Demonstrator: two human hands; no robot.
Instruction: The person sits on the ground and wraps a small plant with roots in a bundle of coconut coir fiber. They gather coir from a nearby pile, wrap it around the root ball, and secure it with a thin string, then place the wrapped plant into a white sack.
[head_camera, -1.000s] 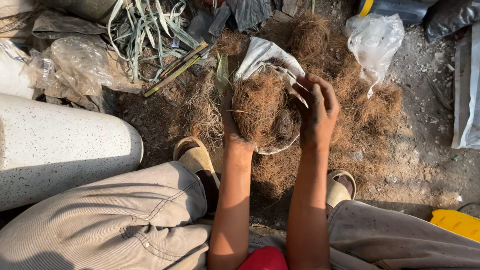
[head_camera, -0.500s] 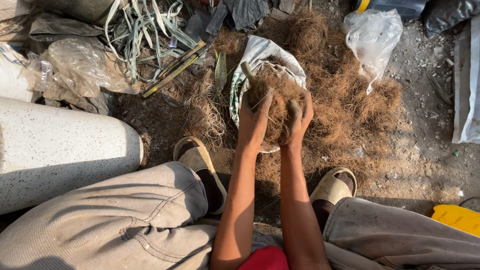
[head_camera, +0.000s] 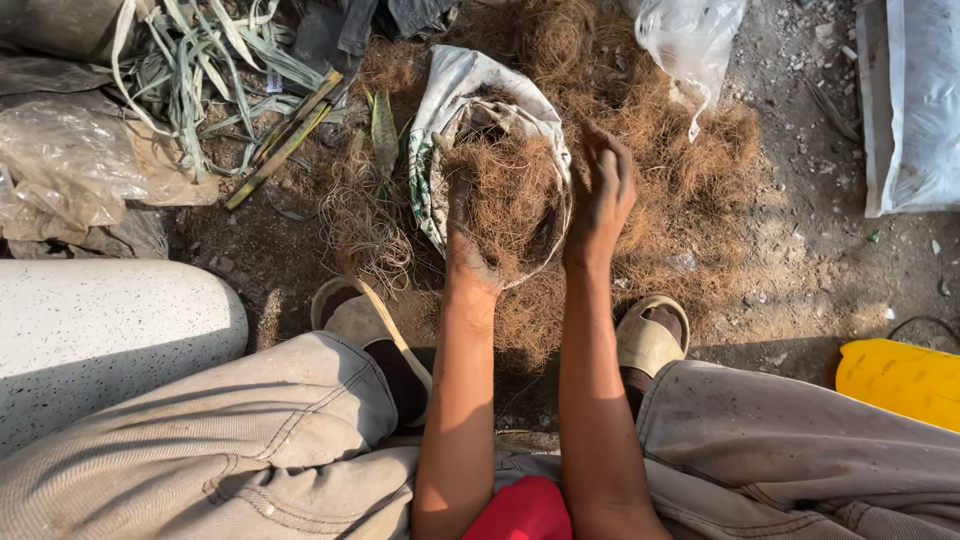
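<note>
I see the clump of brown fibre (head_camera: 510, 200) sitting in the mouth of a white woven sack (head_camera: 470, 90), which lies on the ground in front of the knees, on a wider heap of loose fibre (head_camera: 690, 190). The clump fills the sack's opening and rises a little above its rim.

My left hand (head_camera: 465, 240) is pushed into the near left side of the clump. Its fingers are buried in the strands, so I cannot tell whether they are clenched or loose; only the back of the hand and the wrist show. The forearm runs straight up from the lap to the sack.

My right hand (head_camera: 600, 195) stands at the clump's right edge, just beside the sack's rim. Its fingers (head_camera: 605, 150) are loosely curled and spread, released, with no tuft visibly pinched between them; the palm faces left toward the fibre. The wrist is bent slightly, and the forearm rises almost parallel to the left one.

Either side of the arms I see two tan sandals (head_camera: 650, 335) on the dirt and knees in pale trousers (head_camera: 250, 450). To the left lies a speckled white cylinder (head_camera: 100, 340), with green leaf strips (head_camera: 200, 50) and crumpled plastic (head_camera: 70, 160) beyond it. A clear plastic bag (head_camera: 690, 40) rests at the top right, and a yellow container (head_camera: 900, 380) pokes in at the right edge.
</note>
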